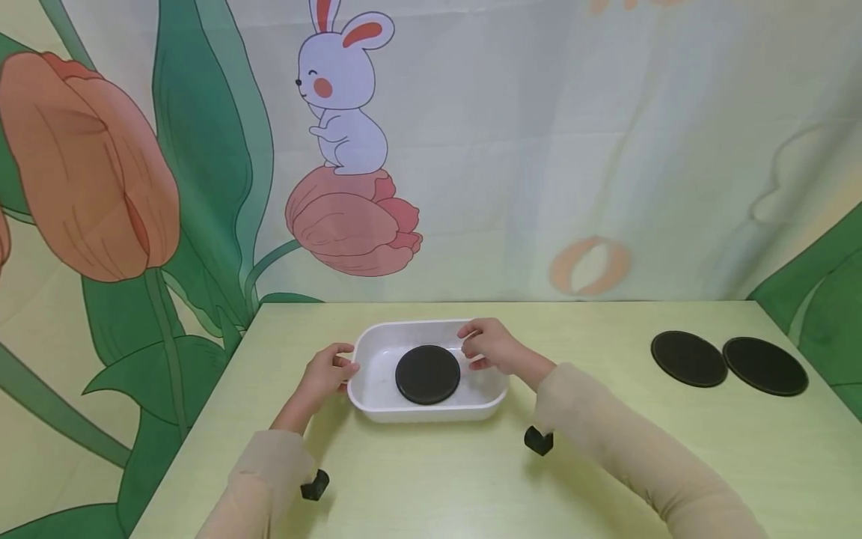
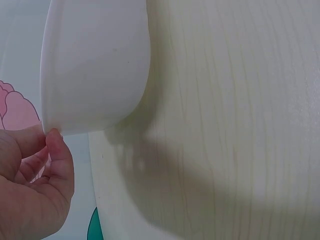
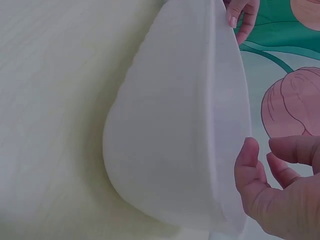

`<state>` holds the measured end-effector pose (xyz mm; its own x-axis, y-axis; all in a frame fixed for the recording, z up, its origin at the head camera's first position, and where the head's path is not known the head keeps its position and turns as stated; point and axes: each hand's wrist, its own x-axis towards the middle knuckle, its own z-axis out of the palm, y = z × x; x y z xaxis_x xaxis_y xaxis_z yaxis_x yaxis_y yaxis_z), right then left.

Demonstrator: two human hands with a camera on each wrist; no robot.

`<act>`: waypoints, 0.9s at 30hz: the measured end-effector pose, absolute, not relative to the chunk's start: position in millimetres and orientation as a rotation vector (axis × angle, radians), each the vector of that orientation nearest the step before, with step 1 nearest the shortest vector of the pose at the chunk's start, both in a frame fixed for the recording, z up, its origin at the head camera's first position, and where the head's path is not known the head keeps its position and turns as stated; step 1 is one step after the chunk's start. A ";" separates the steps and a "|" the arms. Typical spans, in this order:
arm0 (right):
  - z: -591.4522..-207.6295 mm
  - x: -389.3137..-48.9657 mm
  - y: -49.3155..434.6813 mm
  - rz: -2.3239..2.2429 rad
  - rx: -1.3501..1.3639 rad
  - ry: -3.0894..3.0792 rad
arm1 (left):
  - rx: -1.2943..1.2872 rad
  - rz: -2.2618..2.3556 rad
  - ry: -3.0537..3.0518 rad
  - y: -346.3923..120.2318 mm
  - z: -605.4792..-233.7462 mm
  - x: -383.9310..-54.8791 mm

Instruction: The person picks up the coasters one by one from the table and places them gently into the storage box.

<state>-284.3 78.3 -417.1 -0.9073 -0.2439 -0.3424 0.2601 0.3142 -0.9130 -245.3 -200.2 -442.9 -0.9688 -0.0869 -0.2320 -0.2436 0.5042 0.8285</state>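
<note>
White round-cornered tray (image 1: pixel 374 374) holds a flat black disc (image 1: pixel 427 374), left hand (image 1: pixel 324 376) pinching the tray's rim (image 1: pixel 426 410), right hand (image 1: pixel 492 346) loosely spread.

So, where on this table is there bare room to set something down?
Bare table: between the white tray and the paired discs; at the front, between both sleeves. Crowded: inside the tray, around the central disc and right hand.

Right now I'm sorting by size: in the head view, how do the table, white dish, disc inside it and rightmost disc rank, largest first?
1. Table
2. White dish
3. Inside disc and rightmost disc: too alike to rank
</note>
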 end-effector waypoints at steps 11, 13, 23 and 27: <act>-394.9 -285.4 117.1 -1.603 -0.054 2.179 | -0.258 1.458 2.598 -200.4 -444.1 -246.0; -392.1 -285.5 125.9 -1.602 -0.062 2.182 | -0.258 1.456 2.601 -200.3 -444.0 -245.8; -392.3 -287.6 167.4 -1.572 -0.099 2.218 | -0.252 1.478 2.599 -199.9 -441.8 -242.7; -393.0 -288.9 183.2 -1.552 -0.101 2.239 | -0.256 1.456 2.603 -199.1 -442.0 -244.2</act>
<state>-288.9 183.2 -393.0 -0.9125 -0.2878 -0.2908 0.1713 0.3767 -0.9104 -244.2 -199.1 -442.0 -0.9746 -0.0763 -0.2107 -0.2195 0.5150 0.8286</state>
